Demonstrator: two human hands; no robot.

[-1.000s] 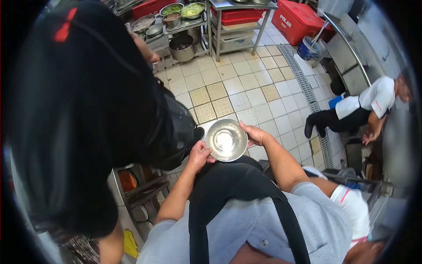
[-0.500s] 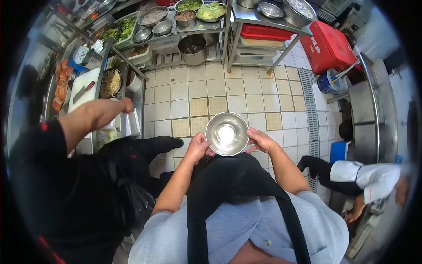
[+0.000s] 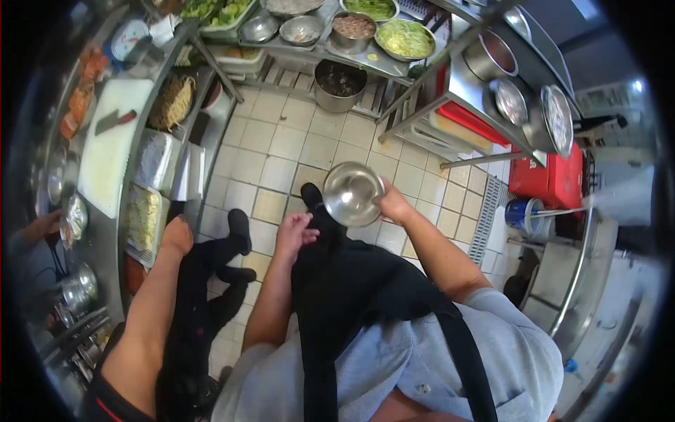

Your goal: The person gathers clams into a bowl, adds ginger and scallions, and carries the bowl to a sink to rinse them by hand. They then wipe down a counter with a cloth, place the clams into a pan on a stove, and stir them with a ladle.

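Observation:
My right hand (image 3: pixel 392 206) grips the rim of an empty shiny steel bowl (image 3: pixel 351 193), holding it tilted in front of my black apron. My left hand (image 3: pixel 293 233) has no hold on the bowl; it hangs just below and left of it, fingers loosely curled with nothing in them. The tiled floor (image 3: pixel 281 155) lies below the bowl.
A co-worker in black stands close at my left, an arm (image 3: pixel 151 295) resting on the steel counter (image 3: pixel 105 232) with a white cutting board (image 3: pixel 109 151), knife and food trays. A shelf of filled bowls (image 3: pixel 351 28) stands ahead, a steel rack with pots (image 3: pixel 513 84) and red crates (image 3: pixel 548 176) at right.
My left hand has let go of the bowl and dropped lower. The right hand alone now carries the bowl, tilted. The view has swung towards the counter and rack; the co-worker moved left.

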